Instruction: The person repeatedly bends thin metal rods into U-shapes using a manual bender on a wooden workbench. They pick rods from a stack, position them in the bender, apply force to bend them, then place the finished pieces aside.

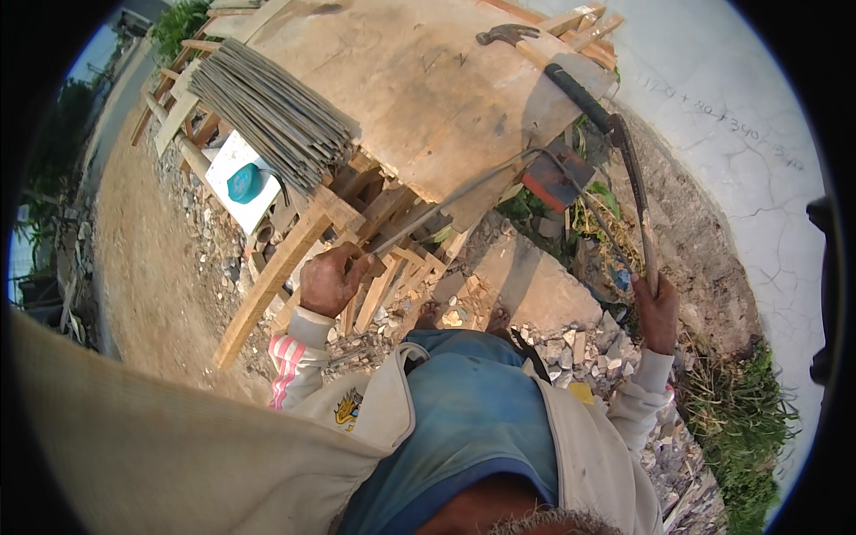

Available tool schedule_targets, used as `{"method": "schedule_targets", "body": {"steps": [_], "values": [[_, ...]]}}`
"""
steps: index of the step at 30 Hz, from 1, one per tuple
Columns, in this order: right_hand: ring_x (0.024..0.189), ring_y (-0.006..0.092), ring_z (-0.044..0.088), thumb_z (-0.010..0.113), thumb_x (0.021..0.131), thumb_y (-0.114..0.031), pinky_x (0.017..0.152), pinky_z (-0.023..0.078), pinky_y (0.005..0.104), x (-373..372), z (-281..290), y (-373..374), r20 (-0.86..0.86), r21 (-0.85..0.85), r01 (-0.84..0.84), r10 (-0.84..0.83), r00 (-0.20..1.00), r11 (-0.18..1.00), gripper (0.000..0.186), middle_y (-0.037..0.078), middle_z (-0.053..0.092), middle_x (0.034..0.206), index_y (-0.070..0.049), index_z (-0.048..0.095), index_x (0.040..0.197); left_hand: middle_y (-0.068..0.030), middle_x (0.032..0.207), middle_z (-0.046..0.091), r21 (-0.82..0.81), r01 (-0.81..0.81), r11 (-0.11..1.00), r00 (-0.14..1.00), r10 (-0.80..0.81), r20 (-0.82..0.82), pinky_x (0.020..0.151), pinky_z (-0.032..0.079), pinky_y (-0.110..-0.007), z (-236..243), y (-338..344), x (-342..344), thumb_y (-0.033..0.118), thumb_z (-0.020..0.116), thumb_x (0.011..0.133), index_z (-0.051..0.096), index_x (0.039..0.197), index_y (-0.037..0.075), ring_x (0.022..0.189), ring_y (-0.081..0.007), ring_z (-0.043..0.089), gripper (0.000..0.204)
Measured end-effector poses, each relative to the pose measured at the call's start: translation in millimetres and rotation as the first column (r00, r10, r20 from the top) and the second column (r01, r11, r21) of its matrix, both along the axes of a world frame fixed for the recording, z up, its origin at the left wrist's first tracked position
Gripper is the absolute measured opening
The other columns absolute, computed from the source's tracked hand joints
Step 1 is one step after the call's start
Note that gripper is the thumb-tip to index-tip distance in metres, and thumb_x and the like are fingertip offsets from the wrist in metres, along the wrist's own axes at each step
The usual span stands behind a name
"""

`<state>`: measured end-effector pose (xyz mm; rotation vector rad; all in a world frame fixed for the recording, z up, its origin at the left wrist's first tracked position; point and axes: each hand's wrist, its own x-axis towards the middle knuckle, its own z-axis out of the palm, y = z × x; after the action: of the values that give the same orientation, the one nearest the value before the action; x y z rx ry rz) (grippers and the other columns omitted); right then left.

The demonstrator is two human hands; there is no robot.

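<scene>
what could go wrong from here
The thin grey rod might slip or spring out of the left hand. The hammer, lying by the edge of the board, could get knocked off. Loose rubble around the feet might cause a stumble.

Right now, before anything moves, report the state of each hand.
Left hand: closed, holding a thin metal rod.
Right hand: closed around the near end of a dark bar.
</scene>
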<state>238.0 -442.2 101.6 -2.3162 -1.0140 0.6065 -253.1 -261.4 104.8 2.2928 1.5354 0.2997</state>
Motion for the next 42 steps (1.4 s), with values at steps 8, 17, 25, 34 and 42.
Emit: {"method": "schedule_targets", "body": {"steps": [8,17,25,34,42], "values": [[0.062,0.0195,0.055,0.07,0.093,-0.039,0.061,0.045,0.0392,-8,2,0,0.043,-0.024,0.026,-0.025,0.999,0.999,0.043,0.012,0.059,0.068,0.004,0.065,0.096,-0.0171,0.102,0.067,0.333,0.01,0.943,0.898,-0.155,0.412,0.079,0.053,-0.046,-12,59,168,0.027,0.07,0.091,0.071,0.106,0.006,0.096,-0.0375,0.065,0.027],[0.063,0.0277,0.059,0.069,0.093,-0.041,0.063,0.046,0.0419,8,6,-12,0.104,-0.032,-0.032,0.036,0.994,0.999,0.045,0.016,0.061,0.07,0.004,0.065,0.099,-0.0123,0.1,0.067,0.3,0.114,0.947,0.964,-0.178,0.197,0.087,0.052,-0.048,-59,109,270,0.033,0.065,0.091,0.075,0.103,0.013,0.102,-0.035,0.064,0.025],[0.064,0.0394,0.059,0.07,0.093,-0.036,0.06,0.044,0.0464,68,51,-46,0.241,-0.106,-0.203,0.224,0.944,0.973,0.038,0.021,0.059,0.069,0.001,0.061,0.098,-0.0084,0.098,0.067,0.395,0.176,0.902,0.967,-0.232,0.101,0.082,0.055,-0.045,-61,106,270,0.032,0.064,0.093,0.073,0.105,0.014,0.098,-0.0307,0.065,0.023],[0.071,0.0433,0.064,0.073,0.09,-0.033,0.062,0.047,0.0487,139,30,-7,0.368,-0.298,-0.403,0.494,0.788,0.865,0.034,0.023,0.063,0.073,-0.002,0.06,0.098,-0.0052,0.093,0.065,0.519,0.182,0.835,0.975,-0.223,0.018,0.076,0.058,-0.042,-71,104,270,0.029,0.066,0.092,0.07,0.1,0.014,0.09,-0.0272,0.066,0.017],[0.076,0.0419,0.066,0.074,0.088,-0.025,0.064,0.05,0.0485,187,8,48,0.407,-0.299,-0.568,0.641,0.65,0.766,0.026,0.02,0.066,0.08,-0.005,0.059,0.096,-0.0034,0.096,0.066,0.534,0.188,0.824,0.963,-0.26,0.064,0.074,0.058,-0.041,-73,108,268,0.027,0.067,0.088,0.072,0.096,0.015,0.088,-0.0268,0.066,0.015]]}}
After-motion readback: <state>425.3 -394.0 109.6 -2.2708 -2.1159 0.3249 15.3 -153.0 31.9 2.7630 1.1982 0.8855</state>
